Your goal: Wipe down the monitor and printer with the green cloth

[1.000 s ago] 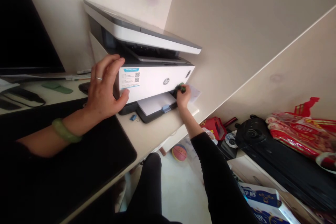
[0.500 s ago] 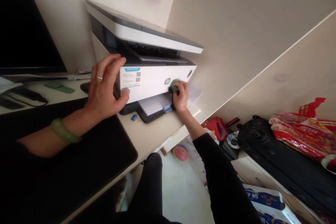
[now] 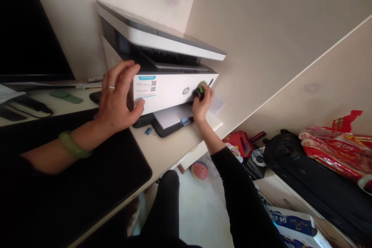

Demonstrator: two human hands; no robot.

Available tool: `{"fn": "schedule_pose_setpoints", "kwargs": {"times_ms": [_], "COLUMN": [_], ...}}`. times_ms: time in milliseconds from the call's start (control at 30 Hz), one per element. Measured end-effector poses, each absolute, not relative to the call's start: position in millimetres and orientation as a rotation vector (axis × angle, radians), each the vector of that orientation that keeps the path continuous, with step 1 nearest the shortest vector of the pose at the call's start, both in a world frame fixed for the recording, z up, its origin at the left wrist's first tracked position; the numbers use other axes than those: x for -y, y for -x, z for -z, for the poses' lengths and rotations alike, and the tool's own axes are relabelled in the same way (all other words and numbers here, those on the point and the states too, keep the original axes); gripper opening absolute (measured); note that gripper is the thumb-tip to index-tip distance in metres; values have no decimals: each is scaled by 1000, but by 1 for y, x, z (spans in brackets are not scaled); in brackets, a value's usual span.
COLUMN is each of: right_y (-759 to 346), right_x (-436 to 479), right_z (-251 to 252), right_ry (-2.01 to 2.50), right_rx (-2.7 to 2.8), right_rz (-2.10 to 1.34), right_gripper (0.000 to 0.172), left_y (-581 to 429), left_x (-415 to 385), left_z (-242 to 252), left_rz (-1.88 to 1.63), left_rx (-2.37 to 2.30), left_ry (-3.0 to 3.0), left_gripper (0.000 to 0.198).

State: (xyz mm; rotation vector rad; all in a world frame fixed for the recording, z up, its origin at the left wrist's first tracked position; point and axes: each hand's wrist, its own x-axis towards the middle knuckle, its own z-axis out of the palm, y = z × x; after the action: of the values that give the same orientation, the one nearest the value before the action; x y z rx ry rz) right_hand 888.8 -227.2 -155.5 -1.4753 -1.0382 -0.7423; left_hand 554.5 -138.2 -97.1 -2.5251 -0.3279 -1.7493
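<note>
A white and dark grey printer (image 3: 171, 87) stands on the desk with its lid part raised. My left hand (image 3: 116, 93) is on its left front corner, fingers over the top edge and thumb against the white front, near a blue-and-white sticker (image 3: 146, 86). A ring and a green bangle (image 3: 72, 145) show on that hand and wrist. My right hand (image 3: 204, 102) is closed around a small green-and-black object (image 3: 200, 89), which sits against the front panel right of the round logo. Its exact kind is hard to make out. Paper (image 3: 171, 116) lies in the tray under the panel.
A blue binder clip (image 3: 150, 131) lies on the desk (image 3: 154, 155) beside a large black mat (image 3: 110, 170). At the left are a dark screen (image 3: 29, 27) and a green case (image 3: 66, 97). A ball (image 3: 199, 170) rests on the floor; a black case (image 3: 308, 170) lies at the right.
My right hand has moved a little right and up along the printer's front with the green-and-black object. My left hand keeps its place on the corner.
</note>
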Motion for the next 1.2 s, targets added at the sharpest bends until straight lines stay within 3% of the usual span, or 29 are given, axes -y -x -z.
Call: {"fn": "schedule_pose_setpoints", "kwargs": {"times_ms": [167, 433, 733, 1200], "right_y": [-891, -946, -946, -937], "right_x": [234, 220, 224, 230], "right_z": [153, 148, 164, 162], "right_ry": [1390, 1552, 1584, 1560], "right_rx": [1318, 745, 786, 887], "right_rz": [802, 633, 733, 653], "right_gripper": [59, 44, 60, 56], "left_y": [-553, -553, -553, -554], "left_x": [139, 133, 141, 138], "left_z": [96, 98, 95, 97], "left_rz": [1728, 1709, 1722, 1773], "left_rx": [334, 311, 382, 315], "left_ry": [2544, 2514, 2549, 2544], "left_gripper": [92, 95, 91, 93]}}
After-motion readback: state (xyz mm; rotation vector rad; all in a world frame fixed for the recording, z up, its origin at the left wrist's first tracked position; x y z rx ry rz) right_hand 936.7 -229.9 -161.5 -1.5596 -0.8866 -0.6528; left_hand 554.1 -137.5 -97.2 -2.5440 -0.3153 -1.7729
